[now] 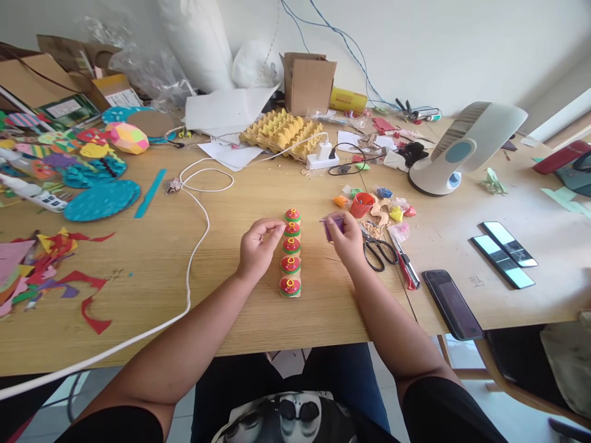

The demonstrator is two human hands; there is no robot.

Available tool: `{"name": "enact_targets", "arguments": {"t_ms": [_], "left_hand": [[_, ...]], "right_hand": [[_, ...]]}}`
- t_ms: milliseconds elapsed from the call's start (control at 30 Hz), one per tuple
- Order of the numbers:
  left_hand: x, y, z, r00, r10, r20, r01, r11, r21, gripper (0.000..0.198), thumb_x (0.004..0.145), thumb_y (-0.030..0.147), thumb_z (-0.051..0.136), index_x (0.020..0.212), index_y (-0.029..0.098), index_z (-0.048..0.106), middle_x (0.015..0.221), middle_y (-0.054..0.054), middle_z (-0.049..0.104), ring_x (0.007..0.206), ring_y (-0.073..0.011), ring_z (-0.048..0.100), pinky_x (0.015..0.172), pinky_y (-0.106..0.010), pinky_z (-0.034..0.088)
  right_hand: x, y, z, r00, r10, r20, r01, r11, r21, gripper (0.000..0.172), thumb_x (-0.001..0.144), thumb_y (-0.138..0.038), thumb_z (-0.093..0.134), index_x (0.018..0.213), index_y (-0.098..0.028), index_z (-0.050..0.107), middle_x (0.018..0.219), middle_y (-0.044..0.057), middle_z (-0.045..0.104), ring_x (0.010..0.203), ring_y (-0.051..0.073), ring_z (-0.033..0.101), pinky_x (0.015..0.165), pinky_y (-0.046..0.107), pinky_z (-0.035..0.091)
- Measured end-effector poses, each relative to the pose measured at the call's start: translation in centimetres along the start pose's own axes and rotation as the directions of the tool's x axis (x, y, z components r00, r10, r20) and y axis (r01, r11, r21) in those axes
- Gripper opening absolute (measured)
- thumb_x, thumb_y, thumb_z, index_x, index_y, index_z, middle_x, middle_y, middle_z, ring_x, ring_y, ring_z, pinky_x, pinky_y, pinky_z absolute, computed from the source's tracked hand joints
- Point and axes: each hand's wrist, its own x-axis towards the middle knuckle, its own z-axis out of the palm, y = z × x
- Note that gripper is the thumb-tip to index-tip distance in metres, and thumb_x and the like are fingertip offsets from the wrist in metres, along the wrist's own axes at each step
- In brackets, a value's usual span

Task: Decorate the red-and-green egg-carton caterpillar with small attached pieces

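Several small dome-shaped figures (290, 264) stand in a straight row on the table in front of me, with red tops, green bands and yellow loops. Just left of the row's far end is my left hand (259, 246), its thumb and forefinger pinched together; whatever lies between the tips is too small to make out. On the other side, my right hand (348, 241) grips a small purple packet (333, 227) between thumb and fingers. Black-handled scissors (381, 252) and a red utility knife (407, 264) lie beside my right forearm.
Beyond my right hand are a red cup (361, 204) and colourful clay packets (396, 213). A white fan (466, 151) and phones (452, 304) occupy the right. A white cable (196, 246) crosses the left, near paper scraps (60, 271). Yellow egg trays (279, 132) sit behind.
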Motion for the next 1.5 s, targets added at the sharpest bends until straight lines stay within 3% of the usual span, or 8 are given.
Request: {"name": "enact_targets", "arguments": {"t_ms": [133, 267, 400, 567, 767, 1100, 1267, 1500], "left_hand": [[0.2, -0.3, -0.2, 1.000, -0.004, -0.022, 0.006, 0.998, 0.059, 0.019, 0.088, 0.039, 0.072, 0.090, 0.020, 0.076, 0.095, -0.005, 0.073, 0.095, -0.0179, 0.067, 0.089, -0.031, 0.052], [0.3, -0.4, -0.3, 1.000, -0.011, -0.010, 0.012, 0.996, 0.088, 0.021, 0.089, 0.040, 0.071, 0.089, 0.020, 0.076, 0.093, -0.004, 0.073, 0.091, -0.0172, 0.066, 0.087, -0.030, 0.051], [0.3, -0.4, -0.2, 0.998, -0.053, 0.019, 0.051, 0.994, 0.099, 0.022, 0.088, 0.042, 0.071, 0.089, 0.020, 0.076, 0.092, -0.004, 0.073, 0.091, -0.0182, 0.066, 0.086, -0.031, 0.051], [0.2, -0.5, -0.1, 0.993, -0.110, 0.045, 0.105, 0.989, 0.102, 0.025, 0.087, 0.045, 0.071, 0.091, 0.021, 0.076, 0.093, -0.004, 0.074, 0.089, -0.0185, 0.067, 0.084, -0.031, 0.051], [0.3, -0.7, -0.2, 0.995, -0.097, 0.035, 0.093, 0.991, 0.095, 0.025, 0.089, 0.044, 0.069, 0.094, 0.021, 0.076, 0.097, -0.005, 0.076, 0.093, -0.0194, 0.068, 0.086, -0.031, 0.051], [0.2, -0.6, -0.2, 0.993, -0.107, 0.041, 0.102, 0.990, 0.093, 0.025, 0.090, 0.044, 0.068, 0.094, 0.021, 0.077, 0.098, -0.005, 0.076, 0.095, -0.0194, 0.069, 0.088, -0.032, 0.052], [0.3, -0.9, -0.2, 0.994, -0.100, 0.030, 0.098, 0.991, 0.087, 0.026, 0.089, 0.045, 0.069, 0.094, 0.021, 0.076, 0.099, -0.006, 0.076, 0.095, -0.0195, 0.069, 0.088, -0.032, 0.053], [0.3, -0.8, -0.2, 0.995, -0.100, 0.025, 0.097, 0.990, 0.098, 0.026, 0.089, 0.045, 0.068, 0.094, 0.021, 0.077, 0.099, -0.006, 0.076, 0.096, -0.0198, 0.069, 0.090, -0.033, 0.053]], "right_hand": [[1.3, 0.7, -1.5, 0.990, 0.127, -0.059, -0.121, 0.989, 0.086, 0.031, 0.087, -0.052, 0.060, 0.088, -0.021, 0.059, 0.066, -0.004, 0.054, 0.054, 0.011, 0.048, 0.052, 0.024, 0.040], [2.4, 1.4, -3.2, 0.991, 0.108, -0.076, -0.123, 0.966, -0.229, 0.025, 0.089, -0.043, 0.057, 0.085, -0.019, 0.064, 0.072, 0.001, 0.063, 0.065, 0.014, 0.055, 0.062, 0.026, 0.044], [2.7, 1.7, -4.2, 0.988, 0.152, 0.021, -0.108, 0.785, -0.610, 0.030, 0.095, -0.034, 0.046, 0.091, -0.018, 0.071, 0.088, 0.008, 0.072, 0.085, 0.021, 0.063, 0.077, 0.032, 0.046], [1.9, 0.6, -4.0, 0.999, 0.031, 0.008, -0.010, 0.552, -0.834, 0.046, 0.093, -0.036, 0.056, 0.135, -0.019, 0.062, 0.132, 0.016, 0.063, 0.120, 0.033, 0.054, 0.096, 0.043, 0.044], [0.5, -1.9, -3.9, 0.986, 0.108, 0.128, 0.064, 0.463, -0.884, 0.022, 0.089, -0.030, 0.059, 0.098, -0.022, 0.078, 0.112, 0.013, 0.064, 0.109, 0.030, 0.056, 0.089, 0.041, 0.046], [0.3, -1.9, -4.5, 0.997, 0.076, 0.034, 0.002, 0.388, -0.922, 0.028, 0.089, -0.027, 0.058, 0.109, -0.024, 0.077, 0.131, 0.014, 0.058, 0.123, 0.036, 0.047, 0.093, 0.048, 0.045], [0.1, -2.6, -4.5, 0.949, 0.242, 0.202, 0.098, 0.385, -0.918, 0.023, 0.088, -0.021, 0.056, 0.094, -0.020, 0.079, 0.108, 0.015, 0.068, 0.106, 0.030, 0.059, 0.085, 0.040, 0.047], [-0.1, -2.8, -4.0, 0.915, 0.332, 0.231, 0.125, 0.313, -0.941, 0.025, 0.087, -0.018, 0.056, 0.096, -0.017, 0.079, 0.113, 0.018, 0.070, 0.106, 0.031, 0.063, 0.082, 0.039, 0.047]]}}
